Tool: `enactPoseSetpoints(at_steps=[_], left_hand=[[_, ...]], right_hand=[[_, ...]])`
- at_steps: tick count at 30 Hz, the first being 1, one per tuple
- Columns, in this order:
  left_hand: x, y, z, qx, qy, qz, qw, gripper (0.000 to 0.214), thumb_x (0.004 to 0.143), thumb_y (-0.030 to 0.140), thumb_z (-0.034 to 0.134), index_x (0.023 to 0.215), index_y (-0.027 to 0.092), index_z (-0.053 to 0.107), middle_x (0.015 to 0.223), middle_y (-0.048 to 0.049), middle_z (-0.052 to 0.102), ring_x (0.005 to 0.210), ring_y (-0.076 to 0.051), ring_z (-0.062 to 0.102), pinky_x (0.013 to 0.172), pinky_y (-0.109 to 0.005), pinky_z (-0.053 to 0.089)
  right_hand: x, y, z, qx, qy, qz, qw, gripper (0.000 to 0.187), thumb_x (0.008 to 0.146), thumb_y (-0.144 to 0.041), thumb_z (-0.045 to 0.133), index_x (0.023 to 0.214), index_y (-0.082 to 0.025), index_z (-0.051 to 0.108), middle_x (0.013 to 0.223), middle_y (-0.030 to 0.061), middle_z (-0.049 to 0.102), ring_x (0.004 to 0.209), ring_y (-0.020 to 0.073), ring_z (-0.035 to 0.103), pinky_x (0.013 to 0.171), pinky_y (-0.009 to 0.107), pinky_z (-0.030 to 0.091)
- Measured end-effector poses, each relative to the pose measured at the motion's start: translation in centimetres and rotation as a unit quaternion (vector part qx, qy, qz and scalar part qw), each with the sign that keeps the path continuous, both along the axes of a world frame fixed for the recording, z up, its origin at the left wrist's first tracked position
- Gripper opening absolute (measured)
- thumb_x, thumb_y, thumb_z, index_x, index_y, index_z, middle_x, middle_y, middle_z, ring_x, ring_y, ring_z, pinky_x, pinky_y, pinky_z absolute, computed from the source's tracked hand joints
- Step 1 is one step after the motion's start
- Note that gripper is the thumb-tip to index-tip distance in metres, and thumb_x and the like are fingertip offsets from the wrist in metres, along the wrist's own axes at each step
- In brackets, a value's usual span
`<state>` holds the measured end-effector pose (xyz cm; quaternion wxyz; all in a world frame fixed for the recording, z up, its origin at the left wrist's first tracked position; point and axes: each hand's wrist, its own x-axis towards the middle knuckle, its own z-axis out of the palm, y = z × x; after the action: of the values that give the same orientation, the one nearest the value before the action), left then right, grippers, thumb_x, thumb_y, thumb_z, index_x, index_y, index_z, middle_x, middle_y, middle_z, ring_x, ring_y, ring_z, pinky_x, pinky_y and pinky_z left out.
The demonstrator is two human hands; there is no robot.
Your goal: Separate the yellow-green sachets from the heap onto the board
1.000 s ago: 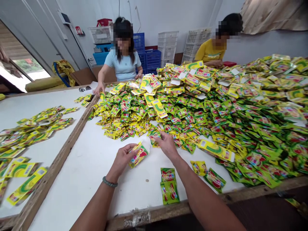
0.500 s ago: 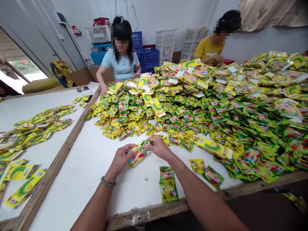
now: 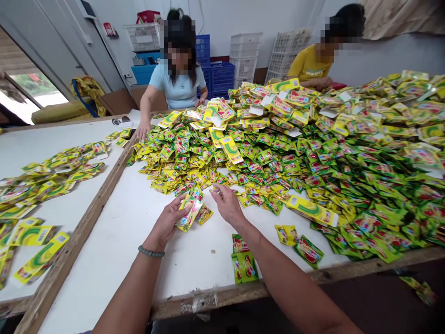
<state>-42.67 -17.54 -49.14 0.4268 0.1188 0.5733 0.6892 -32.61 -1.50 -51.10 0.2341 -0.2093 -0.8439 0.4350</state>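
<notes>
The left hand (image 3: 166, 223) has its grip clamped on sachets (image 3: 186, 214) over bare white table (image 3: 121, 260); the right hand (image 3: 227, 205), grip apart, hovers just beside. A heaped packet pile (image 3: 295, 153) crowds behind, wooden edge (image 3: 243, 291) in front.

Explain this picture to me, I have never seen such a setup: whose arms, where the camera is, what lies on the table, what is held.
There is no machine here: one camera sits on a person's head and looks down at their two bare hands. The left hand grips a small stack of sachets. The right hand is open and empty, at the edge of a heap of green and yellow sachets on a white table. Across it are a person in light blue and a person in yellow.
</notes>
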Motion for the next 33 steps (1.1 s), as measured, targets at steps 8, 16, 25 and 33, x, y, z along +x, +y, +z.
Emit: enactPoseSetpoints(at_steps=[8, 16, 25, 33], left_hand=[[-0.9, -0.8, 0.1, -0.021, -0.001, 0.046, 0.999, 0.079, 0.061, 0.019, 0.077, 0.132, 0.021, 0.042, 0.099, -0.0052, 0.069, 0.067, -0.013, 0.066, 0.06, -0.022, 0.053], [-0.6, -0.6, -0.6, -0.079, 0.041, 0.019, 0.996, 0.075, 0.06, 0.025, 0.078, 0.129, 0.018, 0.047, 0.097, -0.0056, 0.07, 0.073, -0.016, 0.067, 0.066, -0.024, 0.051], [1.0, 0.2, -0.4, -0.039, 0.063, -0.067, 0.995, 0.068, 0.064, 0.029, 0.075, 0.126, 0.018, 0.051, 0.112, -0.0087, 0.065, 0.082, -0.018, 0.065, 0.071, -0.025, 0.05], [1.3, 0.3, 0.1, -0.002, -0.033, -0.089, 0.995, 0.057, 0.066, 0.022, 0.075, 0.119, 0.015, 0.055, 0.093, -0.0082, 0.069, 0.064, -0.014, 0.064, 0.062, -0.026, 0.053]], right_hand=[[0.0, -1.9, -1.6, 0.141, -0.17, 0.082, 0.972, 0.016, 0.071, -0.029, 0.067, 0.075, -0.016, 0.061, 0.086, 0.0083, 0.059, 0.084, 0.0205, 0.053, 0.073, 0.03, 0.039], [0.6, 1.5, -0.2, -0.189, 0.013, 0.006, 0.982, 0.02, 0.078, -0.037, 0.053, 0.075, -0.018, 0.057, 0.057, -0.0016, 0.056, 0.056, 0.0136, 0.055, 0.053, 0.023, 0.04], [0.3, 0.0, 0.4, -0.009, 0.023, 0.003, 1.0, 0.026, 0.079, -0.032, 0.057, 0.058, -0.018, 0.053, 0.058, -0.0022, 0.048, 0.06, 0.0121, 0.045, 0.058, 0.024, 0.033], [0.2, -0.7, -0.1, -0.015, 0.098, -0.003, 0.995, 0.015, 0.074, -0.03, 0.068, 0.064, -0.018, 0.065, 0.078, 0.002, 0.058, 0.081, 0.0155, 0.05, 0.079, 0.03, 0.037]])
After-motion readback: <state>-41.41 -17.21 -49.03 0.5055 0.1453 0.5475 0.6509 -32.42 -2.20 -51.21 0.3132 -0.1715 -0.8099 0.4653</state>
